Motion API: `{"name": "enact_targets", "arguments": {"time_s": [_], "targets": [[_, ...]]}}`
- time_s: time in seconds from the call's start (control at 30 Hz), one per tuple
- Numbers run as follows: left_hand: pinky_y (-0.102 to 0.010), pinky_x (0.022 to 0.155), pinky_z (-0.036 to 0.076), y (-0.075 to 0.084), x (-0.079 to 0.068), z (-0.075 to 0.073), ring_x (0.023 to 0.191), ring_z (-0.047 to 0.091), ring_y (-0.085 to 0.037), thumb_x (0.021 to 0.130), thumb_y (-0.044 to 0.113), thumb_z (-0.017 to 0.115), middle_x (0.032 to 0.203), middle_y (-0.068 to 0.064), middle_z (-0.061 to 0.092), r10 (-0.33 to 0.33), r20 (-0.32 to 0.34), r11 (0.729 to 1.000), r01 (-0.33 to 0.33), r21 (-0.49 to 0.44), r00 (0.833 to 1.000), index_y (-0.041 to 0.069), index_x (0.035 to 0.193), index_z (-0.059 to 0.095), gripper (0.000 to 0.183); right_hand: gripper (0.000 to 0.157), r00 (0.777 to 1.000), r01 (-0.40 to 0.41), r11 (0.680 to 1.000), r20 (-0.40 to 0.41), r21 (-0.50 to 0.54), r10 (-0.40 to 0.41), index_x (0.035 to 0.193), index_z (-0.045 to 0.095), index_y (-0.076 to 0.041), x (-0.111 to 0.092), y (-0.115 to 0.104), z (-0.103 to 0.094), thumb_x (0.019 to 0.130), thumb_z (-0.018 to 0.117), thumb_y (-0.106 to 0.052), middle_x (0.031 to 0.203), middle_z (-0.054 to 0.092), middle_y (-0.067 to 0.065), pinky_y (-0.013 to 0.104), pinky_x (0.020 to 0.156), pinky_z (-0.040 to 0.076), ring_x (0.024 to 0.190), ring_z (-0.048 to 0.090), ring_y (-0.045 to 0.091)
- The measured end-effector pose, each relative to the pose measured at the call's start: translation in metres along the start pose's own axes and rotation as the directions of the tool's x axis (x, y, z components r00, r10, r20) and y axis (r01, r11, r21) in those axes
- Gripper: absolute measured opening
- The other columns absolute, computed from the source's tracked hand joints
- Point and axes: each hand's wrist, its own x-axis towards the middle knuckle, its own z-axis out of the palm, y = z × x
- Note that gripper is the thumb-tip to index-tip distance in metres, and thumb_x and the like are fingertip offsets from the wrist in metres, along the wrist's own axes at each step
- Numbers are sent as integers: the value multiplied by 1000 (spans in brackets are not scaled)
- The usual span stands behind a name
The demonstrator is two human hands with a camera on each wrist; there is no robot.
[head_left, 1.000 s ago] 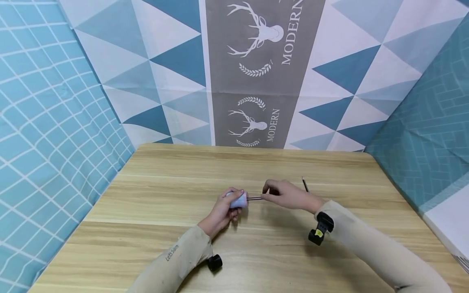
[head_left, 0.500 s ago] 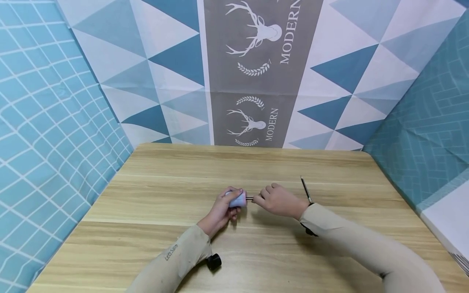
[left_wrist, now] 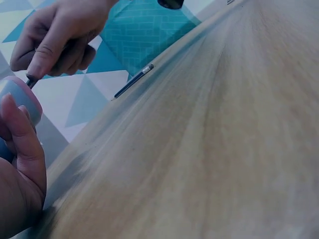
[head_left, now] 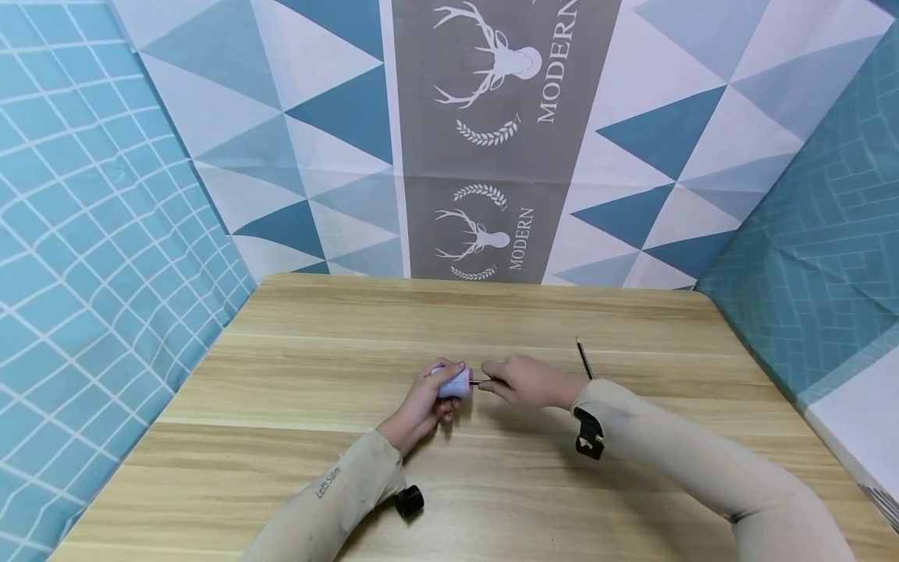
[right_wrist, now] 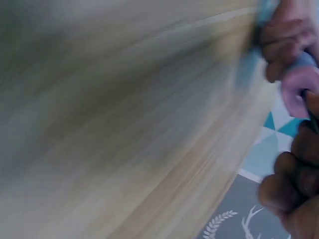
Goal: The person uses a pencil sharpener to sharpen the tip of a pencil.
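Observation:
My left hand [head_left: 421, 404] grips a small light-blue pencil sharpener [head_left: 455, 383] with a pink end, held on its side close over the table. A dark, thin pencil [head_left: 475, 382] runs into the hole at that pink end, which the right wrist view shows as a pink ring [right_wrist: 293, 92]. Just to the right, my right hand [head_left: 530, 382] pinches the pencil between thumb and index finger, fingertips near the sharpener. In the left wrist view, the index finger of the right hand [left_wrist: 60, 42] lies along the pencil. The pencil's far end is hidden in the hand.
A second dark pencil [head_left: 584, 359] lies on the wooden table [head_left: 337, 468], beyond my right wrist. Patterned cloth [head_left: 330, 140] hangs behind the table and at both sides. A white box-like thing [head_left: 860, 437] stands at the right edge.
My right hand has come left along the pencil toward the sharpener, and its wrist has turned over and partly back. Less of the pencil shows. The left hand and sharpener stay put.

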Motion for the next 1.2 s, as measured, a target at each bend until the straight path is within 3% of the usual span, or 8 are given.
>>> {"name": "enact_targets", "arguments": {"time_s": [0.13,0.37,0.5,0.63,0.83,1.03,1.13,1.2], "targets": [[-22,40,37,-2,1,-1,47,49,-10,93,27,66,78,-7,59,-3,1,1000,3,4,1000,19,84,63,13,34,964,-257,906,155,335,216,73,39,-13,3,-1,-7,103,55,-19,58,32,-9,21,46,30,48,31,4],[-21,38,37,-4,0,1,47,49,-11,91,26,68,74,-7,57,7,-2,1000,-7,9,1000,19,83,62,13,32,776,-625,288,535,726,336,75,40,-11,2,12,-7,105,48,-20,50,26,-6,21,36,21,39,22,6],[-21,38,38,-3,-1,2,47,49,-10,91,27,69,73,-7,57,11,2,1000,-11,15,1000,18,83,61,14,29,739,-660,133,607,739,292,79,44,-10,3,16,-7,106,43,-19,49,24,-8,19,37,20,38,24,2],[-21,38,39,-2,0,1,47,49,-9,93,27,66,72,-6,56,20,17,1000,-20,16,1000,18,82,60,15,32,743,-658,228,569,718,353,75,41,-10,4,14,-12,104,49,-19,49,26,-7,21,40,20,40,23,4],[-21,40,39,-1,-1,0,48,49,-10,93,29,66,74,-6,57,17,13,1000,-17,22,1000,18,85,60,15,35,817,-576,637,347,512,459,83,56,-4,2,6,-26,104,52,-32,53,43,-1,24,42,32,43,35,9],[-22,40,37,0,-1,0,47,44,-9,93,30,66,74,-4,57,5,19,1000,-5,20,1000,20,86,60,14,18,950,-313,931,50,186,309,91,61,-12,-14,-3,-32,102,57,-24,66,55,-6,25,49,43,52,46,6],[-22,40,37,0,-1,-1,47,45,-8,94,29,65,74,-4,58,8,18,1000,-8,11,1000,20,85,60,13,11,994,-91,989,-74,-117,82,89,58,-14,-21,-6,-26,99,62,-18,70,54,-10,22,50,41,55,45,3],[-22,40,36,-1,-1,-1,47,45,-8,94,29,65,74,-4,58,10,15,1000,-10,8,1000,20,85,60,13,15,988,44,935,-121,-352,-92,87,55,-13,-23,-7,-20,100,59,-19,69,52,-9,22,46,40,53,44,4]]}}
